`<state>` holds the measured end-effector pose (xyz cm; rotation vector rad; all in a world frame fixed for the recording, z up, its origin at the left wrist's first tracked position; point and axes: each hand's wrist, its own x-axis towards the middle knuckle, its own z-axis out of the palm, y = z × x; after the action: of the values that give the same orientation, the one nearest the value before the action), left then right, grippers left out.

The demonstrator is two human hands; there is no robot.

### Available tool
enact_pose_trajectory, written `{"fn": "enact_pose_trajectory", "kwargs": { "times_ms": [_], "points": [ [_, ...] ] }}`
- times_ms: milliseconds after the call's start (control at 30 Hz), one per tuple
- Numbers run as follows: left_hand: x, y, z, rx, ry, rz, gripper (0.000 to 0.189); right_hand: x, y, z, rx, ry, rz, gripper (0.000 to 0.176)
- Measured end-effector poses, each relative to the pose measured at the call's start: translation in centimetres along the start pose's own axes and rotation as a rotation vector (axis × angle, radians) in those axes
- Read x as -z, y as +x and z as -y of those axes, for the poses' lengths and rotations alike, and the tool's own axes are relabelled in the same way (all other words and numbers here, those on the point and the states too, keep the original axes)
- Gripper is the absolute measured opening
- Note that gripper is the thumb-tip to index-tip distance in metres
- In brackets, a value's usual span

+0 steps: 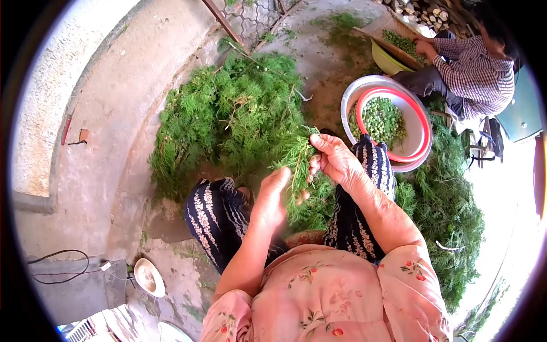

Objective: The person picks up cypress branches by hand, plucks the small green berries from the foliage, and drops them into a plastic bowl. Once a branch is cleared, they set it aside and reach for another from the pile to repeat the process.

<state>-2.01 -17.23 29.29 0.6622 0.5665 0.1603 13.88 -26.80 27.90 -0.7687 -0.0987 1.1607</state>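
Between my two hands is a feathery green evergreen sprig (297,159), held above my lap. My left hand (271,196) is wrapped round its lower part, with the fingers partly behind the leaves. Thumb and fingers of my right hand (337,161) are closed in a pinch at the sprig's right side; whether a small green cone is between them is too small to tell. In front of my knees lies a large heap of similar evergreen branches (228,119). Near my right knee, a red-rimmed basin (423,119) holds many small round green cones (383,121).
The red-rimmed basin sits inside a wider metal basin (348,94). A person in a checked shirt (484,77) works at the upper right over a woven tray (393,28) and yellow-green basin (384,58). More branches (444,211) lie to my right. A pale bowl (149,277) is at lower left.
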Motion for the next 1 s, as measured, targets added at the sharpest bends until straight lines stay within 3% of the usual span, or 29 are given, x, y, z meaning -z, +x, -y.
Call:
{"fn": "enact_pose_trajectory", "kwargs": {
  "times_ms": [67,167,333,367,433,500,567,867,1000],
  "points": [
    [0.2,0.0,0.1,0.043,0.137,-0.139,0.015,0.2,-0.2,0.0,0.006,-0.089,-0.009,0.016],
    [1.4,-0.2,-0.2,0.0,0.104,-0.104,0.011,1.2,0.3,-0.6,0.045,-0.237,-0.061,0.017],
    [0.4,-0.1,-0.2,0.025,0.019,-0.442,0.01,0.3,0.1,-0.5,0.15,-0.41,-0.145,0.019],
    [1.8,0.2,0.2,-0.012,0.045,-0.343,0.011,0.0,-0.2,-0.4,0.158,-0.396,-0.19,0.018],
    [2.0,-0.2,-0.2,-0.015,0.084,-0.372,0.012,0.5,0.1,-0.2,0.246,-0.495,-0.27,0.015],
    [4.2,0.3,0.2,-0.034,0.025,-0.232,0.015,0.8,0.1,0.6,0.21,-0.522,-0.308,0.015],
    [4.9,0.4,0.2,-0.056,0.03,-0.224,0.014,0.6,0.0,0.8,0.203,-0.499,-0.356,0.015],
    [8.1,0.4,-0.6,-0.131,0.003,-0.378,0.015,3.2,0.6,1.2,0.401,-0.603,-0.474,0.018],
    [8.0,0.6,0.5,-0.182,0.219,-0.387,0.015,1.9,-0.2,1.4,0.319,-0.707,-0.458,0.018]
  ]
}}
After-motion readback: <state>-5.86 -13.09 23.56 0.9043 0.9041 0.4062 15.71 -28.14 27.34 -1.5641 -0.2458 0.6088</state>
